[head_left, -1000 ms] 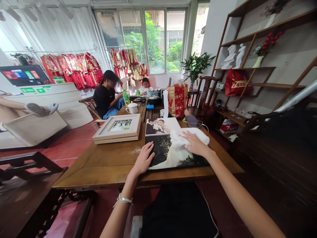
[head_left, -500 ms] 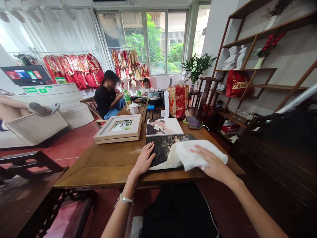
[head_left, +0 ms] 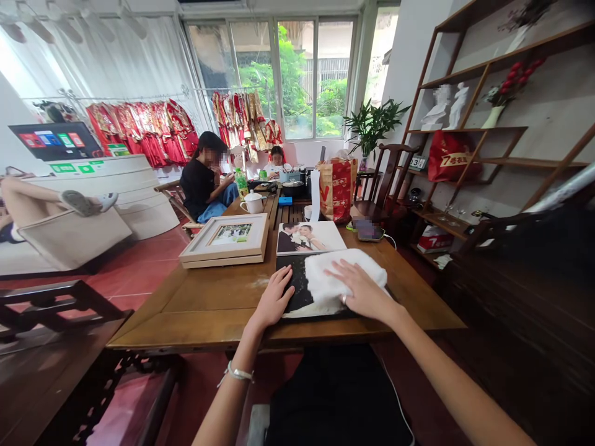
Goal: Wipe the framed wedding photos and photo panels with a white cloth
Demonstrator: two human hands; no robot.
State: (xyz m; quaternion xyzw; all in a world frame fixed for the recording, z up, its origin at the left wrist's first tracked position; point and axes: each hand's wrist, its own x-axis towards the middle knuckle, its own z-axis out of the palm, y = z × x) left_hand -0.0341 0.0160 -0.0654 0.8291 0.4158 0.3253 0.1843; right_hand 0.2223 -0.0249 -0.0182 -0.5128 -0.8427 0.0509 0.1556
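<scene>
A dark photo print (head_left: 294, 282), showing a pale dress, lies flat at the near edge of the wooden table. My left hand (head_left: 275, 296) rests on its left edge with the fingers stretched out. On top of the print is a folded white towel (head_left: 320, 272), which covers most of the picture. My right hand (head_left: 360, 290) lies on this towel, fingers spread and pressing it down; a ring shows on one finger. Just beyond the dark print lies a lighter photo print (head_left: 320, 238) of a couple.
Pale photo frames (head_left: 227, 238) are stacked at the left on the wooden table (head_left: 195, 303). Farther back are a white lidded cup (head_left: 252, 202), a red-patterned paper bag (head_left: 337, 189) and a phone (head_left: 369, 230) on a cable. A person in black (head_left: 199, 179) sits at the far left side.
My right hand has slid the towel to the left across the dark print, hiding more of the picture. My left hand stays on the print's left edge.
</scene>
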